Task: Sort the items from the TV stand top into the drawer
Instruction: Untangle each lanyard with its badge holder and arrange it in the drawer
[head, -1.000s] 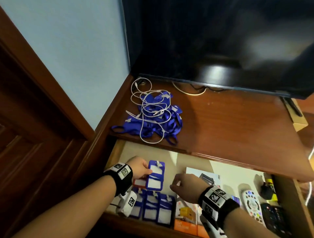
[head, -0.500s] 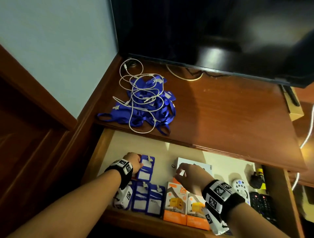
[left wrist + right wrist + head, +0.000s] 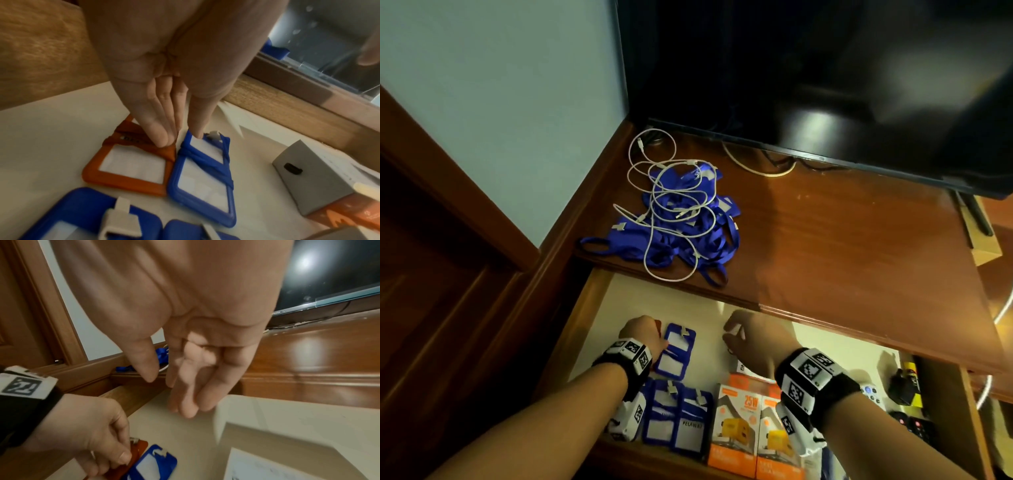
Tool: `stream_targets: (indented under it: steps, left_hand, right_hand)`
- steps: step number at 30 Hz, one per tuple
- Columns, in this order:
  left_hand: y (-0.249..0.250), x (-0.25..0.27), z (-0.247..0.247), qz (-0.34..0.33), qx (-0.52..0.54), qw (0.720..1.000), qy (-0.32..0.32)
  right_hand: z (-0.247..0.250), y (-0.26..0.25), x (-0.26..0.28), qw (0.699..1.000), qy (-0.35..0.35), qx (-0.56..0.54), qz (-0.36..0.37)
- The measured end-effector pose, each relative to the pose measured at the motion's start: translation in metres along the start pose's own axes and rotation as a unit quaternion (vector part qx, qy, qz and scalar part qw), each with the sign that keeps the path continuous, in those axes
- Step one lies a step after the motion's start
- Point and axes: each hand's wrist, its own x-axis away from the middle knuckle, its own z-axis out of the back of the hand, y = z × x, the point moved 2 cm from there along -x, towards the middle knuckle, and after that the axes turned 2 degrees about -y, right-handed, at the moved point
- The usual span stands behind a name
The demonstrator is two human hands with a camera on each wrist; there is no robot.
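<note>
Left hand (image 3: 164,104): straight fingers press orange badge (image 3: 131,160), thumb on blue badge (image 3: 203,177), in drawer (image 3: 619,308). Right hand (image 3: 753,339) loose, empty. Lanyards (image 3: 681,222) and cable (image 3: 654,192) on stand top (image 3: 842,246).

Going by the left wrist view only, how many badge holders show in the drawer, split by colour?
Orange holder: 1
Blue holder: 3 (two only partly in frame at the bottom edge)
Total: 4
</note>
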Motion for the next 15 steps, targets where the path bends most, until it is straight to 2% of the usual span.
stream_targets:
  steps: [5, 9, 12, 15]
  left_hand:
    - [-0.013, 0.026, 0.021, 0.011, 0.108, 0.993, 0.051]
    - [-0.026, 0.051, 0.044, -0.037, 0.179, 0.975, 0.122]
    - [-0.028, 0.067, 0.069, -0.076, 0.217, 0.961, 0.157]
    - [-0.020, 0.077, 0.094, -0.129, 0.172, 0.956, 0.198]
  right_hand:
    - [0.029, -0.018, -0.031, 0.993, 0.097, -0.050, 0.050]
    - [0.056, -0.023, -0.068, 0.981, 0.168, -0.095, 0.025]
    - [0.070, -0.025, -0.091, 0.979, 0.172, -0.103, -0.022]
    - [0.076, -0.028, -0.108, 0.987, 0.140, -0.066, -0.047]
